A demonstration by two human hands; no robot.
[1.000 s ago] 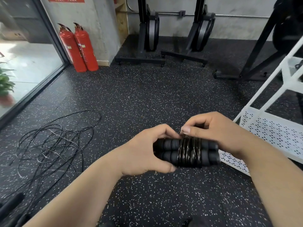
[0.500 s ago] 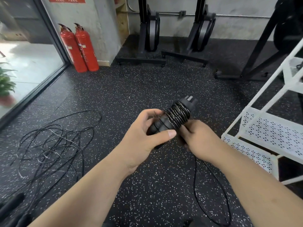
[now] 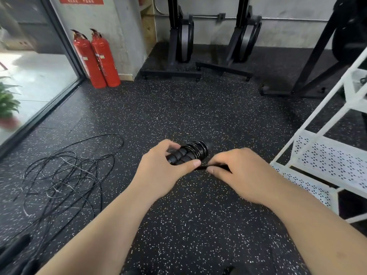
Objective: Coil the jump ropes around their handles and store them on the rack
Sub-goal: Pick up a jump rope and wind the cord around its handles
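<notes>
Change over the last half second: handle bundle drops from a steep upward tilt to a shallower one, and the slack loop that hung below the right hand is gone from view. Reads as another wrap going on, tail getting short; this rope looks nearly done, tuck-off next. Grip: left hand has fingers and thumb curled round the bare near end of the handles, coils sit on the far half. The right hand pinches the rope tail just beside the bundle, drawn low and right. Bundle is in the air, rack near on the right, not yet stored. Tangled ropes lie on the floor to the left.
</notes>
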